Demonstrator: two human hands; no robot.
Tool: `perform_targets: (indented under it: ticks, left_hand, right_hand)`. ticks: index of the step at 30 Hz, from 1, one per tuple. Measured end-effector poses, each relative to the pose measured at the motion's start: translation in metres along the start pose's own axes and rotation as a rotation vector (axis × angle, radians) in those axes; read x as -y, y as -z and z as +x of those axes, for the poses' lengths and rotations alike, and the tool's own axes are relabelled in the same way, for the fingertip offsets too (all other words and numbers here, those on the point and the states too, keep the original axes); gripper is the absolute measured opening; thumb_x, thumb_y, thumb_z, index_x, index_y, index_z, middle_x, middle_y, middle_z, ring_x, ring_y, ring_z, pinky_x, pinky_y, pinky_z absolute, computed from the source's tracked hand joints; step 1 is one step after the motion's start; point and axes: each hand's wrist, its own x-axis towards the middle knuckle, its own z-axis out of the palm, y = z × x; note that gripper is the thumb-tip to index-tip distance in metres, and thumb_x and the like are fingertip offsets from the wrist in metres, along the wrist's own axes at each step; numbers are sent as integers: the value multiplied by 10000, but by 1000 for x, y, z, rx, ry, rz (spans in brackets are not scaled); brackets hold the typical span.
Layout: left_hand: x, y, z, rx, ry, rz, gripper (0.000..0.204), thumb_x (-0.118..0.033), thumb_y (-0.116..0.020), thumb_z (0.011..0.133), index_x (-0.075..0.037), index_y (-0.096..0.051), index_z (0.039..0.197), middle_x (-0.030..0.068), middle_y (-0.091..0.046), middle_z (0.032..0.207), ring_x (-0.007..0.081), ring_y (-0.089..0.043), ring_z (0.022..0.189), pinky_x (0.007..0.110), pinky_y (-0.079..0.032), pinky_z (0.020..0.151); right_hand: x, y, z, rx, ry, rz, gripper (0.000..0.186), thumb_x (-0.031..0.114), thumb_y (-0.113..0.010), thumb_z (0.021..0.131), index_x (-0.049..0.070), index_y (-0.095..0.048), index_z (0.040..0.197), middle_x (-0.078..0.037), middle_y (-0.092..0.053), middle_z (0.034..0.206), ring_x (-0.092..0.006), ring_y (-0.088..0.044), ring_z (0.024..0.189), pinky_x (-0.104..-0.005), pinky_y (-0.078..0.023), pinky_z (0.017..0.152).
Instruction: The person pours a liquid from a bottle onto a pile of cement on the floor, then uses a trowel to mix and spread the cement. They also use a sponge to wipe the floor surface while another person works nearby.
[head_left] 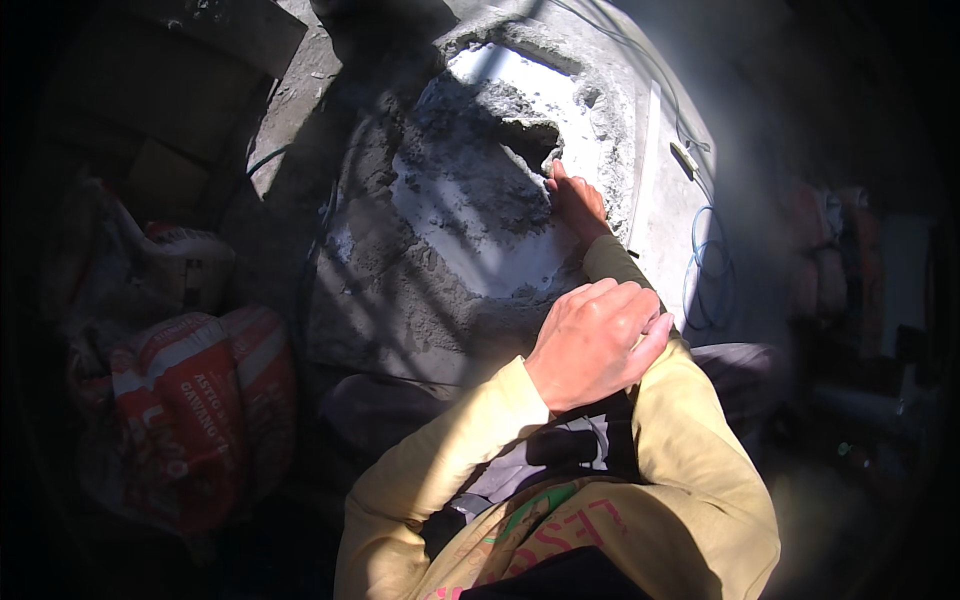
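Note:
My right hand (579, 203) reaches into a mound of grey cement mix and white powder (510, 265), its fingers closed at the edge of a dark, grey-crusted thing (532, 140). That could be a scoop or trowel; shadow hides its shape. Nearer to me, my left hand (597, 342) is closed over my right forearm, gripping the yellow sleeve (672, 375). The curled fingers are partly hidden under the back of the hand. Sunlight and barred shadows fall across the mix.
Red and white sacks (185, 400) stand at the left, with a pale sack (185, 260) behind them. A thin blue cable (697, 262) loops along the right, near a small white connector (685, 158). A pale strip (648, 150) edges the mix on the right.

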Motion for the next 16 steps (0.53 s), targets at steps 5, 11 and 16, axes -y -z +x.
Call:
perform_targets:
  ticks: [5, 11, 16]
  left_hand:
    - [-8, 0, -4, -17, -30, -9, 203, -155, -739, 885, -61, -592, 782, 90, -576, 713, 282, -617, 681, 402, -512, 655]
    - [-11, 6, -8, -126, -43, 18, 244, -141, -744, 881, -64, -565, 735, 79, -568, 682, 279, -597, 637, 402, -498, 618]
    - [-15, 4, -3, -143, -76, -24, 240, -154, -732, 888, -64, -566, 739, 85, -579, 687, 285, -613, 650, 406, -506, 630]
  right_hand:
    - [-6, 8, 10, -85, 11, 73, 290, 271, -553, 1037, 76, -533, 1251, -267, -721, 1002, -488, -696, 945, -596, -521, 806]
    - [0, -14, 18, -161, 41, 287, 198, 238, -557, 1022, 58, -601, 1093, -204, -663, 836, -381, -632, 722, -488, -474, 692]
    - [13, 40, -43, 169, -95, 464, 270, 302, -591, 1022, 53, -688, 1060, -141, -621, 695, -257, -645, 661, -454, -490, 659]
